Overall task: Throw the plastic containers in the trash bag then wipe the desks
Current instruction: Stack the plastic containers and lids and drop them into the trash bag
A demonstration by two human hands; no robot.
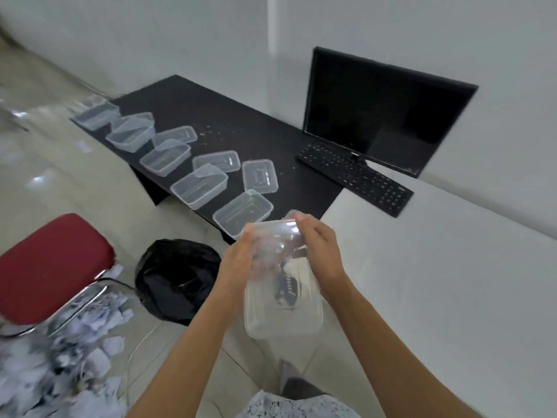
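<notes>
Both hands, left hand (238, 260) and right hand (321, 248), clasp the clear rectangular plastic container (281, 282) by its long sides, its long axis toward the person, the black trash bag (177, 279) lying down-left, nearer the left hand.

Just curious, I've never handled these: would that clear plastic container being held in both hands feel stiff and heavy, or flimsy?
Probably flimsy and light: the container is thin, see-through plastic and looks empty. The left hand and right hand press its sides, so it likely flexes. Its glossy surface may be a bit slippery.
</notes>
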